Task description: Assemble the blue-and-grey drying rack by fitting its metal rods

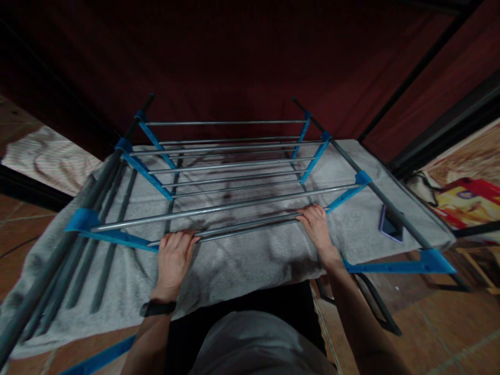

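A shoe rack of thin metal rods and blue plastic brackets (318, 162) lies partly assembled on a grey blanket (250, 260). My left hand (174, 258) is closed around the left end of a pair of thin metal rods (242, 227), beside a blue bracket (121, 238). At the other end of these rods, my right hand (315, 226) is closed over them near the right bracket (344, 199). Just behind both hands runs another metal rod (230, 206), spanning the two sides. Thick grey side tubes (341, 148) pass through the brackets' outer ends.
Several loose grey tubes (103, 281) lie at the left under the rack's side. A phone (391, 224) rests on the blanket at the right. A dark red curtain (234, 62) hangs behind. A red and yellow package (464, 200) is at far right.
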Demonstrator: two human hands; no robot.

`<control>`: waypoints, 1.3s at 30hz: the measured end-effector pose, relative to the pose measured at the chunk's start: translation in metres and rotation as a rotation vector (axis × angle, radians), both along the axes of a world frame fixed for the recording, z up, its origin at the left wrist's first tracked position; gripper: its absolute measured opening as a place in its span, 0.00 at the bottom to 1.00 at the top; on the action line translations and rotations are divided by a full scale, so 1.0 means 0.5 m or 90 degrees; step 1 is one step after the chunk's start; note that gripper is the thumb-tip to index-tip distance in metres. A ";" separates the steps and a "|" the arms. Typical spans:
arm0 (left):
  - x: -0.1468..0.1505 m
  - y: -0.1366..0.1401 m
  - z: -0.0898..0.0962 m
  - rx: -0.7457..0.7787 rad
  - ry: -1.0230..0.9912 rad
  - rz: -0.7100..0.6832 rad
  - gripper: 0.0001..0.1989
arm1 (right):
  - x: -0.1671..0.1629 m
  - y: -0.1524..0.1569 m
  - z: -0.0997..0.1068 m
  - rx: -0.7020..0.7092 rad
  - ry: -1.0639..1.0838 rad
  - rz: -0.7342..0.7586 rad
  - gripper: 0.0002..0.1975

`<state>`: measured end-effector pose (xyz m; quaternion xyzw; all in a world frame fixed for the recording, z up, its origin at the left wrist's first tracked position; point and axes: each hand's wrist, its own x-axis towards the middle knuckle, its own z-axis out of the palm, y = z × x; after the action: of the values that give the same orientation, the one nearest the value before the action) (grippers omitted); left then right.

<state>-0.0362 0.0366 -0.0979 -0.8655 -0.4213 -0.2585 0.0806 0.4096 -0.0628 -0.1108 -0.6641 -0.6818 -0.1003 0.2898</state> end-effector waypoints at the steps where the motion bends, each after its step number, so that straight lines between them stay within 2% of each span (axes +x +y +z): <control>1: 0.000 0.000 0.000 -0.002 0.000 0.000 0.11 | 0.000 0.000 0.000 0.002 -0.001 0.001 0.12; 18: -0.002 0.003 -0.011 0.022 -0.039 0.001 0.11 | -0.002 -0.005 -0.001 0.006 -0.001 0.009 0.11; 25: 0.000 0.001 -0.011 0.019 -0.032 0.011 0.11 | -0.029 -0.014 -0.018 0.056 0.023 -0.036 0.17; 32: 0.006 -0.003 -0.005 0.013 -0.043 0.020 0.11 | -0.034 -0.016 -0.017 0.075 0.010 -0.044 0.11; 39: 0.000 -0.001 -0.004 -0.025 -0.033 0.009 0.11 | -0.024 -0.014 -0.007 0.046 0.006 -0.033 0.10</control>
<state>-0.0362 0.0361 -0.0999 -0.8571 -0.4342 -0.2718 0.0541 0.3973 -0.0698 -0.1145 -0.6710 -0.6590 -0.1294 0.3141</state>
